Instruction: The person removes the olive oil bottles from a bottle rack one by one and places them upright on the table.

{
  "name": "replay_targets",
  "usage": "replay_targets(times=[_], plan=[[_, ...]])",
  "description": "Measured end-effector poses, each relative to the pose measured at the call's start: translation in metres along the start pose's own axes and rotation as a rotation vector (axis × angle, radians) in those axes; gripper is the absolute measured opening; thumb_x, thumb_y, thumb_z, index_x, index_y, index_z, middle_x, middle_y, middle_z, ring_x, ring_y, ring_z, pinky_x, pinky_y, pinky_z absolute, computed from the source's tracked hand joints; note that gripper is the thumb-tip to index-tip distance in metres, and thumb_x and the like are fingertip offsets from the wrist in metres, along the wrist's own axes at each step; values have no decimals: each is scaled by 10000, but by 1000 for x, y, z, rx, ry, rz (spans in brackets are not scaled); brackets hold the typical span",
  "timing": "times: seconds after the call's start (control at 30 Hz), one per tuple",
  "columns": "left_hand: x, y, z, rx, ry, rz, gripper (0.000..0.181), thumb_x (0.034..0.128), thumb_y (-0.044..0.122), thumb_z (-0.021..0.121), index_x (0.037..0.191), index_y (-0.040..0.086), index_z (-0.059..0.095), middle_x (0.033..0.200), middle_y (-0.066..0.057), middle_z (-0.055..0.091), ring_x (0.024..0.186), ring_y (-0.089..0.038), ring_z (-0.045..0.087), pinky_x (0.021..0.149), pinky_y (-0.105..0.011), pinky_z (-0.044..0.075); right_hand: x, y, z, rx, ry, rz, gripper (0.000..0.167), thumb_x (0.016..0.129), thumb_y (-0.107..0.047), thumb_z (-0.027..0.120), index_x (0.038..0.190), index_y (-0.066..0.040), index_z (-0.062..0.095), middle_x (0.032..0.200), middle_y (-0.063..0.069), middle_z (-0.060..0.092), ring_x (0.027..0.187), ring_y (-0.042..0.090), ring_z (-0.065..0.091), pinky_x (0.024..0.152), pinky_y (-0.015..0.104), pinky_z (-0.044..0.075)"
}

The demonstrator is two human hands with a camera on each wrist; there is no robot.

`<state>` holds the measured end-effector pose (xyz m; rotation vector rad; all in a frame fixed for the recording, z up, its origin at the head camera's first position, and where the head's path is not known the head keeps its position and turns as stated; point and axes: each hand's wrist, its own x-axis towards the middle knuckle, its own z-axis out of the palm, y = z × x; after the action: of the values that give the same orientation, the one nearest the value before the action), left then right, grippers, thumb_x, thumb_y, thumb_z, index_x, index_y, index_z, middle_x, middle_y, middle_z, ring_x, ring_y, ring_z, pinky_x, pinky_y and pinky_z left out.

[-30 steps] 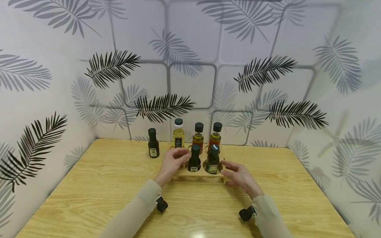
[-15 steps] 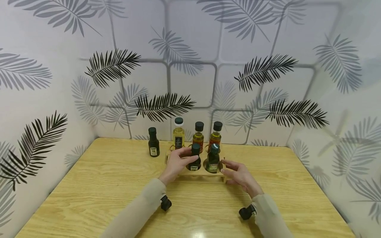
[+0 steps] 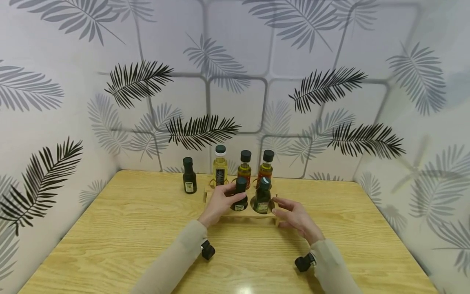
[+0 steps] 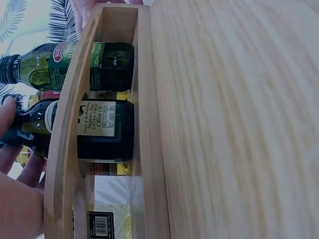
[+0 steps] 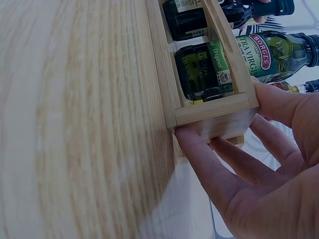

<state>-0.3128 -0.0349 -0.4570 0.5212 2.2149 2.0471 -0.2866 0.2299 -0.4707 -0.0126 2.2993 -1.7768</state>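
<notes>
My left hand (image 3: 218, 204) grips a dark bottle of olive oil (image 3: 240, 184) around its neck. That bottle stands in a front hole of a wooden bottle rack (image 3: 253, 214); in the left wrist view its lower part, with a cream label, sits inside the rack. My right hand (image 3: 298, 219) holds the rack's right end, thumb on the upper board and fingers along the end piece (image 5: 214, 110). Beside it, in the front right hole, stands a green Borges olive oil bottle (image 5: 256, 56). The left hand hides the front left part of the rack.
In the rack's back row stand a pale yellow oil bottle (image 3: 220, 168) and two black-capped oil bottles with red labels (image 3: 244, 169). Another dark bottle (image 3: 189, 179) stands on the wooden table (image 3: 110, 228), left of the rack. A leaf-patterned wall (image 3: 235, 102) rises behind.
My left hand has moved right from the rack's left part to the dark bottle and taken hold of its neck. The right hand has stayed at the rack's end.
</notes>
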Motion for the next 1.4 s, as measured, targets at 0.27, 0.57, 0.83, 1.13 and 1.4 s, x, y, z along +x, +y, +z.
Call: replay_targets(times=[0.27,0.57,0.83,1.13,1.4], plan=[[0,-3,-1,4,3,-3,440,929,234,693,1349,133,606,1321,-174,615,1164,-256,627,992,-441,505,0,0,1,1,-6,-4,558,957,-186,652,1475,-105,459,1547,271,311,1329,417,464,877,467,564],[-2,-5,-2,17,14,24,467,925,279,696,1364,159,591,1330,-153,612,1185,-256,612,1000,-444,498,0,-1,0,-6,8,8,554,953,-182,658,1470,-113,470,1549,262,315,1331,408,465,879,463,564],[-2,-2,-2,36,71,28,483,913,344,703,1347,153,611,1258,-73,649,1149,-218,611,957,-403,519,0,-2,0,-7,13,21,562,948,-193,667,1470,-119,471,1547,261,320,1309,383,495,861,443,573],[-4,4,0,-20,89,49,444,920,313,701,1331,161,625,1267,-95,648,1145,-228,622,977,-410,516,-1,-1,2,-4,1,7,552,967,-172,635,1481,-103,449,1553,266,301,1343,421,445,892,488,553],[-6,9,-2,-10,160,44,533,912,340,707,1384,133,572,1313,-82,609,1256,-241,536,1038,-462,462,-2,-3,2,-11,1,11,557,963,-178,642,1481,-103,451,1553,265,302,1342,422,444,889,484,556]])
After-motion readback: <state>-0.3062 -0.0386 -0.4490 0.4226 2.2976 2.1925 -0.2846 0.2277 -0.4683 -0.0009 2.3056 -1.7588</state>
